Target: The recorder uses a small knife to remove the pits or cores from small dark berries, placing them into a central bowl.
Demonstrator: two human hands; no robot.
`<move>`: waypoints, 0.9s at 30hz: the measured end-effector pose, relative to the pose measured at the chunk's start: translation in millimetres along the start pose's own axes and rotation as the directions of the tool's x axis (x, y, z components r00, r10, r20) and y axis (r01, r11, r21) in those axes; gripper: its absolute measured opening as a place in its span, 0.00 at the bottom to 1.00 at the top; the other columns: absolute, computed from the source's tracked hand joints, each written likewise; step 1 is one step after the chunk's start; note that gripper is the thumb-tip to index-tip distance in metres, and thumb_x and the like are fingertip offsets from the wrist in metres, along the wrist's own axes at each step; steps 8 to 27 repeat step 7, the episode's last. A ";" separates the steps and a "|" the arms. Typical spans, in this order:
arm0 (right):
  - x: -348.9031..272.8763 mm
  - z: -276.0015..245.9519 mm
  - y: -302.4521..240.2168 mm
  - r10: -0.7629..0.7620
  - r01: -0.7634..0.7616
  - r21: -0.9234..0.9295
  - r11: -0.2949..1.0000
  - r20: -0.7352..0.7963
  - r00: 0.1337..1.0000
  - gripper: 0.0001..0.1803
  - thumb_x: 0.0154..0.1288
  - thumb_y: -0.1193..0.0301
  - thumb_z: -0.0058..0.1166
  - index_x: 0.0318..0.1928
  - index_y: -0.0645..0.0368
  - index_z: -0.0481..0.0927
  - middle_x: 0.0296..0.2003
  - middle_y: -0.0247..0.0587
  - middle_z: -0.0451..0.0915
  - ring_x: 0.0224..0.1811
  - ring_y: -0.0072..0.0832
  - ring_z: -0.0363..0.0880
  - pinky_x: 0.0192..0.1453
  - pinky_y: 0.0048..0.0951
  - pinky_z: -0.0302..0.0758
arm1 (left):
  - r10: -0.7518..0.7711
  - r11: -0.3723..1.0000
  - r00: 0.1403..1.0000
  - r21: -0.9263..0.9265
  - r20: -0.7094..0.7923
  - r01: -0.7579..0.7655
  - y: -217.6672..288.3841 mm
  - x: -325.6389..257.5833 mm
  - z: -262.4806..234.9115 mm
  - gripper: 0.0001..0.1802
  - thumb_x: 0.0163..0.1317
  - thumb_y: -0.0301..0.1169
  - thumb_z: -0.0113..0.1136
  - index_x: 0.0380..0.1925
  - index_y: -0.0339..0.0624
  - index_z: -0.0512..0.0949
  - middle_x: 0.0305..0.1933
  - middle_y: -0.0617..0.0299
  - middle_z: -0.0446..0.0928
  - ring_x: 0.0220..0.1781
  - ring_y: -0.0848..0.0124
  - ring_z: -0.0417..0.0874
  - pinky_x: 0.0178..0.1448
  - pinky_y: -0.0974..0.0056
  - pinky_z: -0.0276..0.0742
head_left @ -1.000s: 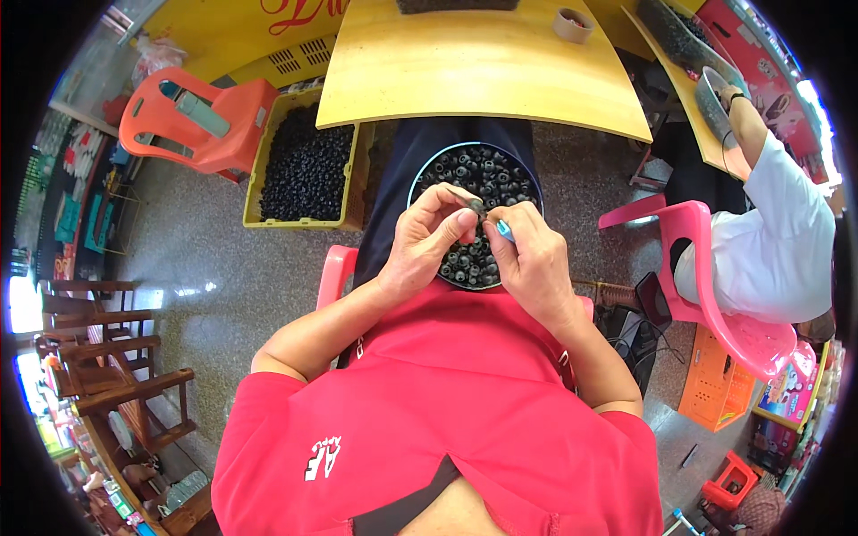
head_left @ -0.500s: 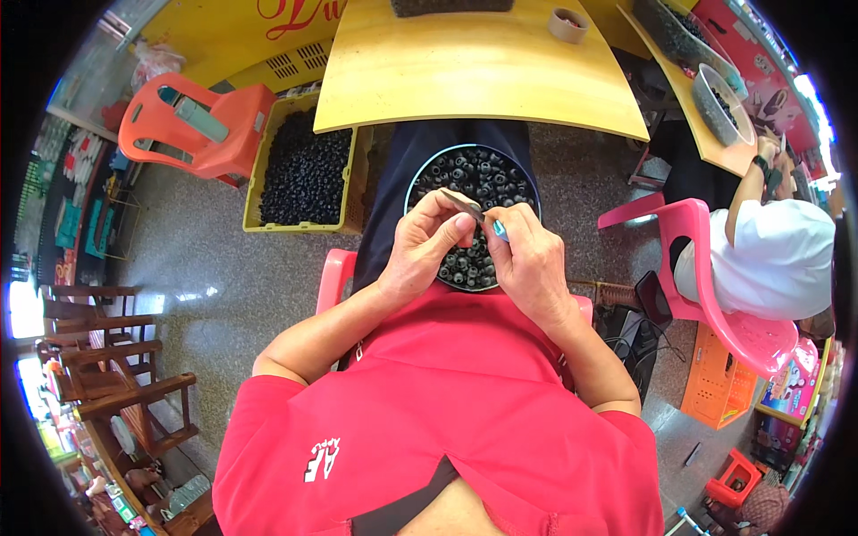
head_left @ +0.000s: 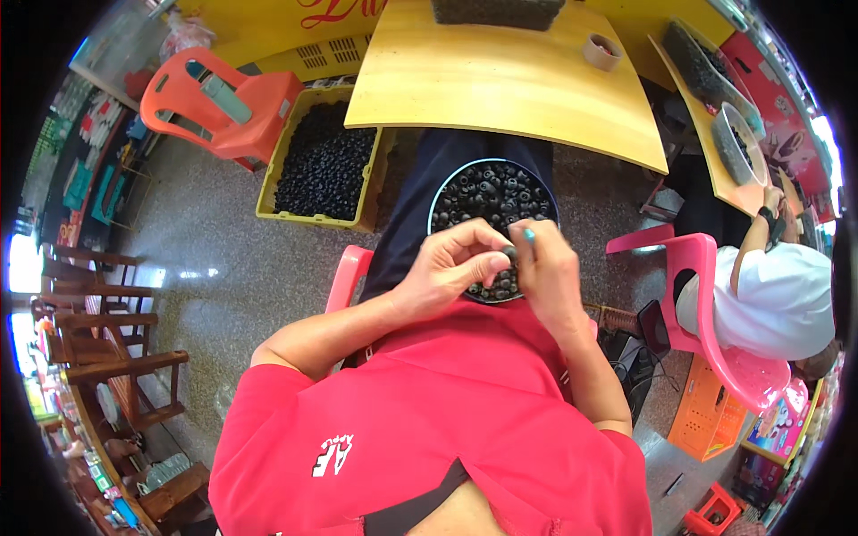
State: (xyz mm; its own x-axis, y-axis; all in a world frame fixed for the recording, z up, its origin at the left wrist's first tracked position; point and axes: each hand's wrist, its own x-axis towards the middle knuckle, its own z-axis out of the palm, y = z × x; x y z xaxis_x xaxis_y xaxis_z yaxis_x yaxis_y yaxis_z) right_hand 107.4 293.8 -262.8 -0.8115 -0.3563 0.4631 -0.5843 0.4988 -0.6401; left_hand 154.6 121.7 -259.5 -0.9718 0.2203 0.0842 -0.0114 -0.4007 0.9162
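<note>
On my lap sits a round basin [head_left: 433,213] with a pale rim, filled with small, dark, round pieces [head_left: 492,192] with lighter centres; their exact kind I cannot make out. Above its near side, my left hand [head_left: 451,272] pinches one dark round piece [head_left: 510,254] between thumb and fingers. My right hand [head_left: 552,275], right beside it, is closed around a small knife, whose light-blue handle end [head_left: 529,235] shows above the fingers. The knife's blade is hidden at this moment.
A yellow table [head_left: 500,80] stands ahead, with a small round container [head_left: 602,54]. Left are a yellow crate [head_left: 313,219] of dark pieces and an orange chair [head_left: 264,107]. At right, a person in white [head_left: 773,295] sits on a pink chair [head_left: 702,286] near an orange basket [head_left: 706,415].
The whole view has shifted, so the table and basin appear lower and further right. The knife blade, visible before across the left fingertips, is now out of sight as the right hand has turned.
</note>
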 end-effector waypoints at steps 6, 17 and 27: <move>-2.2 -15.9 10.3 0.061 -0.061 -0.008 0.998 -0.014 0.998 0.06 0.69 0.75 0.53 0.41 0.66 0.78 0.30 0.46 0.78 0.29 0.33 0.79 0.34 0.30 0.73 | 0.128 0.946 0.876 0.324 -0.465 0.034 24.3 10.6 -89.2 0.10 0.65 0.28 0.61 0.44 0.37 0.76 0.32 0.63 0.79 0.32 0.79 0.79 0.39 0.74 0.73; -2.1 -16.4 10.0 0.059 -0.059 -0.003 0.998 -0.001 0.998 0.06 0.70 0.74 0.53 0.41 0.66 0.78 0.31 0.46 0.78 0.29 0.33 0.79 0.34 0.30 0.73 | 0.239 0.893 0.850 0.451 -0.469 -0.003 16.8 11.2 -120.9 0.11 0.66 0.30 0.61 0.45 0.39 0.76 0.32 0.62 0.79 0.32 0.78 0.80 0.39 0.76 0.74; -2.1 -16.4 10.0 0.059 -0.059 -0.003 0.998 -0.001 0.998 0.06 0.70 0.74 0.53 0.41 0.66 0.78 0.31 0.46 0.78 0.29 0.33 0.79 0.34 0.30 0.73 | 0.239 0.893 0.850 0.451 -0.469 -0.003 16.8 11.2 -120.9 0.11 0.66 0.30 0.61 0.45 0.39 0.76 0.32 0.62 0.79 0.32 0.78 0.80 0.39 0.76 0.74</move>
